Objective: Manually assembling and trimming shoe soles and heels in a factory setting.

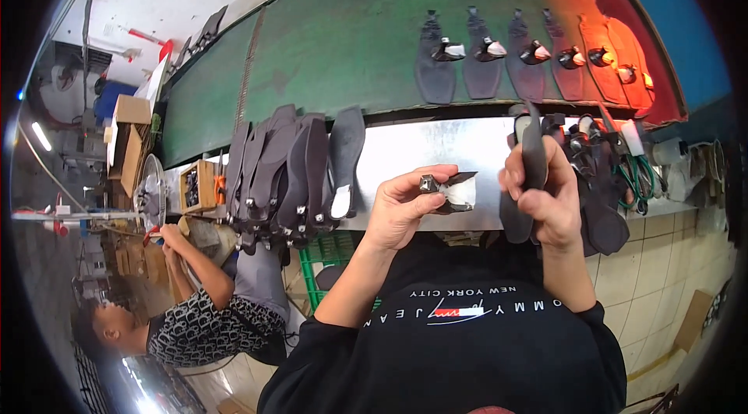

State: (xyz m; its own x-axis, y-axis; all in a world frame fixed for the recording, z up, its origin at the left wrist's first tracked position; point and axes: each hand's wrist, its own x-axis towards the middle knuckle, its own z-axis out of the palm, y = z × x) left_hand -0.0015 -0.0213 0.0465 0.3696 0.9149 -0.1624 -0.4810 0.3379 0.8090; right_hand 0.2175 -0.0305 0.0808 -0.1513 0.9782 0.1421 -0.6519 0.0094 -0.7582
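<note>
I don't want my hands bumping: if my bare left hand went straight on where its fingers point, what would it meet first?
Probably the dark grey, flat, sole-shaped piece by the bare right hand, across the shiny metal tabletop. Depth is unclear, so the left hand might pass above it.

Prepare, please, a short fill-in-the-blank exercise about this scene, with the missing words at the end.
1. The left hand holds a dark strap with a large ____ patch.
2. In the picture, this strap is to the ____ of the sole in the right hand.
3. The belt is mostly ____ in colour.
4. The camera wearer's shirt is mostly ____.

Missing words: white; left; green; black.
</note>
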